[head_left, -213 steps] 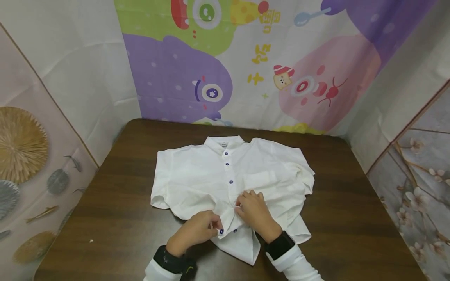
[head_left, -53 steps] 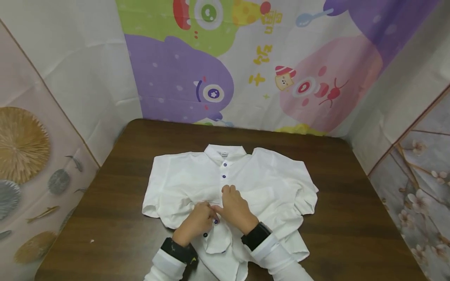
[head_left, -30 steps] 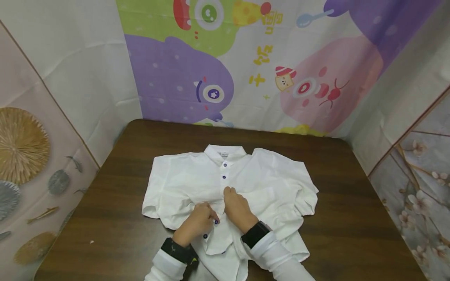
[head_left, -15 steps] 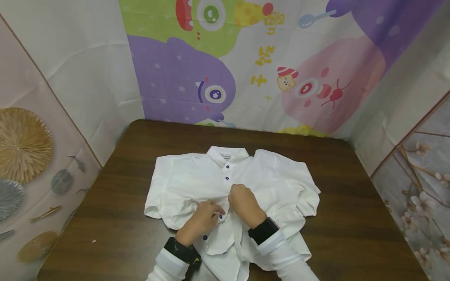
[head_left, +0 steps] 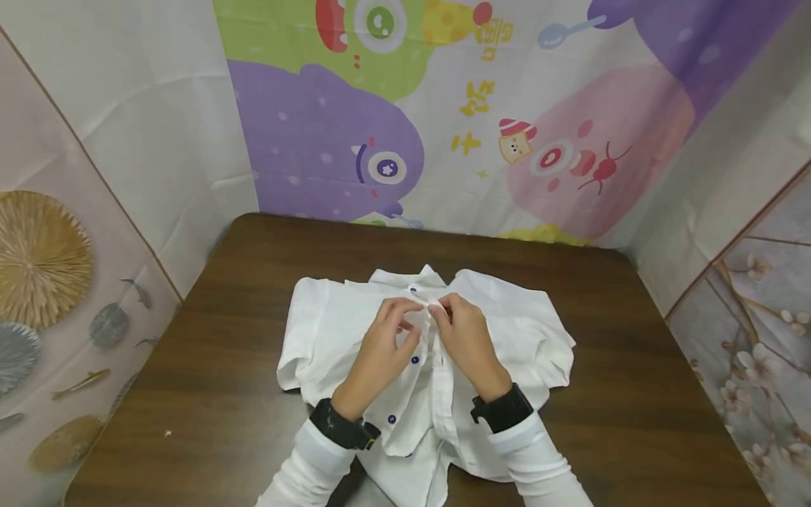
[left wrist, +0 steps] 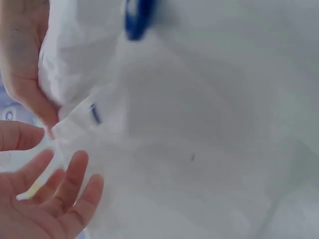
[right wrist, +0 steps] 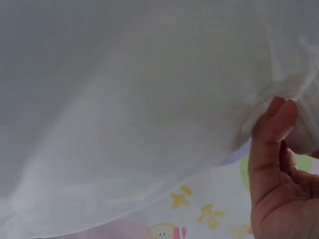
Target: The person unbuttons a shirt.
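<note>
A white short-sleeved shirt (head_left: 329, 310) with dark blue buttons lies front up, collar away from me. My right hand (head_left: 465, 334) pinches the front edge just below the collar; in the right wrist view its thumb and finger grip the cloth (right wrist: 164, 109). My left hand (head_left: 383, 345) is beside it, fingers bent loosely and spread, index fingertip right at the same edge. One button (head_left: 413, 289) shows above the hands, others below, including a lower button (head_left: 392, 419). Below my hands the two front edges stand apart. A blue button (left wrist: 139, 19) is close up in the left wrist view.
The shirt is on a dark brown wooden table (head_left: 209, 366). Behind it hangs a cartoon-printed cloth (head_left: 329, 141), with pale patterned panels at both sides. A tiny white scrap (head_left: 167, 433) lies on the table at left.
Both hands have moved up the shirt toward the collar, lifting its front edge. The front edges have parted lower down, and the left-side sleeve has been drawn inward.
</note>
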`<state>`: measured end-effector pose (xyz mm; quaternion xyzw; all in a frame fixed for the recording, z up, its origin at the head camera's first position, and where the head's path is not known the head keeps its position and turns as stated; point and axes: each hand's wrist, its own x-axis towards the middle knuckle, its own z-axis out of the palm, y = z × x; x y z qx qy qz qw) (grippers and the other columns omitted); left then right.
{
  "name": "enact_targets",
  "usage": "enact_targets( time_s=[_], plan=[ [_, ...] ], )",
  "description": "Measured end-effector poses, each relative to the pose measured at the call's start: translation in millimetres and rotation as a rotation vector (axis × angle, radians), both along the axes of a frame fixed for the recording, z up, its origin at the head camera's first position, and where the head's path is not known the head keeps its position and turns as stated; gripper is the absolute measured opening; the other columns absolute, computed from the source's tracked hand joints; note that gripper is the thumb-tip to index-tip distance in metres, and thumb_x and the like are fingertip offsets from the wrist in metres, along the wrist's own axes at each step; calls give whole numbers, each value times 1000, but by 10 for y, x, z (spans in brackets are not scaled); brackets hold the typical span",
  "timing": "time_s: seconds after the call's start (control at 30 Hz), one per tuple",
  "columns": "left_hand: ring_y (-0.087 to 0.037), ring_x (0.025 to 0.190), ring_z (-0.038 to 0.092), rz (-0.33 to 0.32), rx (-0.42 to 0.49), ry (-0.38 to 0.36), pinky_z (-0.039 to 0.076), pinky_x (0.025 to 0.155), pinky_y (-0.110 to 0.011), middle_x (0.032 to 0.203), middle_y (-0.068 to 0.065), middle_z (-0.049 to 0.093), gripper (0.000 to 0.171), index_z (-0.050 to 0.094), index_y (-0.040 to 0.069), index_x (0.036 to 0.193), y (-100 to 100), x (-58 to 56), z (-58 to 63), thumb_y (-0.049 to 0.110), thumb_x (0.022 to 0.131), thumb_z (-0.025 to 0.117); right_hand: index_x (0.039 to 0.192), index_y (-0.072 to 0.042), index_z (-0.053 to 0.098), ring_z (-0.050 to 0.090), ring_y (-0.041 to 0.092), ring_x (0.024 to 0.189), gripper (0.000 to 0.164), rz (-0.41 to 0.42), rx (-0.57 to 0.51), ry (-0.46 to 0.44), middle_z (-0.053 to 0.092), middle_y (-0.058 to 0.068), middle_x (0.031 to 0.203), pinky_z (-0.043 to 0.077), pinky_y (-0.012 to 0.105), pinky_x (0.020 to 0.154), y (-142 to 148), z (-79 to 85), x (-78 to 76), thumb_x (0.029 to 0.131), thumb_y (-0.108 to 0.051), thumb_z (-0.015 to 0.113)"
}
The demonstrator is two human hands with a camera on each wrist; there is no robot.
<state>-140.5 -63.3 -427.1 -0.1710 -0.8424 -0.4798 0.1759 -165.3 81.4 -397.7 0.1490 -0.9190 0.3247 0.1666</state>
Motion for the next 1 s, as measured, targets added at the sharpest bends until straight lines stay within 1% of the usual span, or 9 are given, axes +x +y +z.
enact_targets(
  time_s=[0.07, 0.13, 0.27, 0.33, 0.43, 0.57, 0.67, 0.83, 1.0],
  plan=[
    [-20, 83, 63, -18, 21, 30, 52, 77, -33, 121, -10, 49, 29, 54, 5, 118, 49, -41, 56, 7, 89, 57, 86, 1, 61, 48, 17, 60, 16, 2, -60, 18, 54, 8, 65, 40, 28, 57, 33, 43, -6, 88, -15, 63],
    [-21, 85, 62, -30, 34, 43, 52, 78, -35, 123, -11, 48, 31, 51, 4, 120, 92, -68, 106, 11, 90, 58, 86, 1, 62, 48, 15, 60, 16, 10, -120, 18, 55, 8, 65, 40, 26, 57, 64, 83, 1, 88, -15, 63],
    [-21, 88, 60, -25, 18, 27, 50, 79, -33, 116, -8, 53, 32, 51, 6, 119, 149, -90, 187, 19, 91, 59, 90, 1, 63, 50, 15, 63, 15, 41, -191, -11, 59, 9, 70, 41, 25, 59, 123, 151, 38, 90, -13, 60],
    [-20, 89, 60, -22, 4, 20, 49, 79, -31, 112, -7, 55, 32, 53, 6, 117, 167, -91, 216, 22, 91, 60, 92, 1, 63, 52, 16, 66, 14, 54, -200, -39, 61, 11, 74, 42, 25, 61, 148, 171, 60, 90, -12, 59],
    [-19, 87, 58, -9, -13, 36, 49, 77, -29, 105, -7, 57, 30, 55, 5, 112, 188, -92, 238, 25, 89, 62, 95, 3, 62, 54, 18, 69, 13, 64, -193, -67, 63, 13, 79, 44, 26, 62, 169, 190, 89, 91, -9, 57],
    [-18, 80, 56, 23, -31, 69, 47, 71, -27, 97, -8, 57, 23, 57, 4, 104, 201, -95, 242, 20, 88, 64, 96, 4, 62, 55, 19, 70, 13, 76, -173, -63, 64, 13, 81, 45, 28, 63, 171, 193, 110, 91, -7, 56],
    [-17, 75, 54, 40, -43, 59, 46, 67, -25, 91, -7, 56, 18, 60, 3, 101, 199, -87, 246, 15, 88, 63, 97, 3, 63, 56, 19, 71, 14, 76, -169, -65, 64, 13, 83, 46, 28, 65, 176, 191, 116, 91, -8, 57],
    [-16, 71, 50, 38, -53, 37, 43, 64, -23, 83, -6, 52, 15, 64, 3, 99, 187, -67, 246, 14, 89, 61, 95, 0, 65, 56, 18, 72, 16, 65, -197, -79, 64, 10, 82, 46, 26, 65, 190, 188, 122, 89, -15, 61],
    [-16, 68, 48, 24, -29, 34, 40, 61, -23, 78, -5, 50, 14, 66, 2, 97, 181, -54, 249, 11, 89, 61, 90, -1, 65, 59, 19, 75, 13, 68, -245, -60, 64, 9, 86, 46, 22, 64, 196, 170, 123, 86, -14, 65]
  ],
)
